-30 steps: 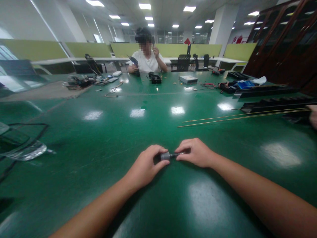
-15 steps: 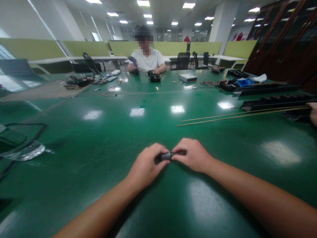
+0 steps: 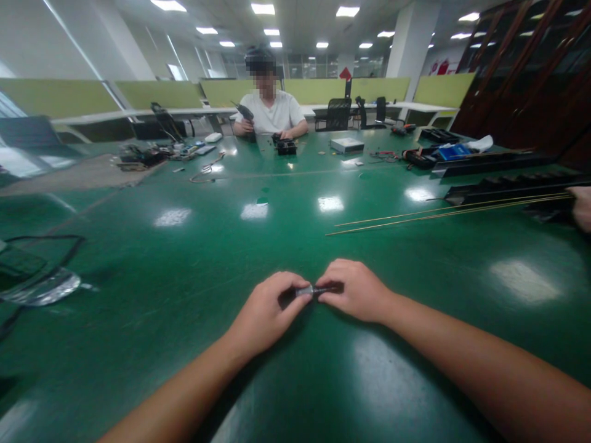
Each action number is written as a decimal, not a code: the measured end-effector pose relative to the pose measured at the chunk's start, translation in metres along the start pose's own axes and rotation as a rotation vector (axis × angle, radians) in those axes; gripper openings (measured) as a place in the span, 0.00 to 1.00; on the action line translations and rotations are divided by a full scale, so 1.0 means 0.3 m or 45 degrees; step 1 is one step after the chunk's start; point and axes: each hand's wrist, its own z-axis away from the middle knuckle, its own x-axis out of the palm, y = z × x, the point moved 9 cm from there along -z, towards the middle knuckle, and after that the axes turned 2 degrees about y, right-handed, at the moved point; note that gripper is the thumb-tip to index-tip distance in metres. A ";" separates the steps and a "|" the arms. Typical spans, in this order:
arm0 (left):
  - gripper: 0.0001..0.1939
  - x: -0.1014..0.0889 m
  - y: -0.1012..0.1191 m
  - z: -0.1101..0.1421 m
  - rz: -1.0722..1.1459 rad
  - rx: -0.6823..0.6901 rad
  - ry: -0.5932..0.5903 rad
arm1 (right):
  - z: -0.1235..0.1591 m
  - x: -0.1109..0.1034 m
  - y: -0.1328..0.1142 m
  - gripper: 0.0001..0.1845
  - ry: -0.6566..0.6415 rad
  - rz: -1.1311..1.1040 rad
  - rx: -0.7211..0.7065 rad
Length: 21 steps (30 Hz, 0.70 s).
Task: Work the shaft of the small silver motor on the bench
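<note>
Just above the green tabletop (image 3: pixel 184 264), a small grey cylinder (image 3: pixel 304 291) lies nearly level between my hands. My left hand (image 3: pixel 265 311) is closed, pinching the cylinder between thumb and fingers. From the cylinder's right end comes a thin dark part (image 3: pixel 327 287), which my right hand (image 3: pixel 357 290) pinches, also closed. My fingers cover both ends, so the exact kind of this piece cannot be made out.
Two thin brass-coloured rods (image 3: pixel 415 215) reach in from the right, near another person's hand (image 3: pixel 580 208). Across the table a person in a white shirt (image 3: pixel 271 112) holds a power drill (image 3: pixel 244 111). A clear plastic item (image 3: pixel 44 286) is at the left.
My left hand has shifted slightly left, and a little more of the thin dark part shows between my hands. Across the table, the drill has tilted further to the upper left.
</note>
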 end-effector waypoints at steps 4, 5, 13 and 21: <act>0.09 -0.002 -0.019 0.001 -0.003 -0.042 -0.015 | 0.001 0.000 0.004 0.04 -0.003 -0.008 0.028; 0.09 -0.002 -0.021 0.001 -0.003 -0.041 -0.018 | 0.000 0.001 0.005 0.04 -0.006 -0.012 0.029; 0.08 -0.001 -0.014 -0.001 0.014 -0.030 -0.024 | -0.001 0.010 0.002 0.05 -0.042 -0.053 -0.010; 0.07 0.006 -0.017 -0.004 0.039 -0.037 -0.037 | -0.001 0.012 -0.008 0.05 -0.043 -0.046 -0.034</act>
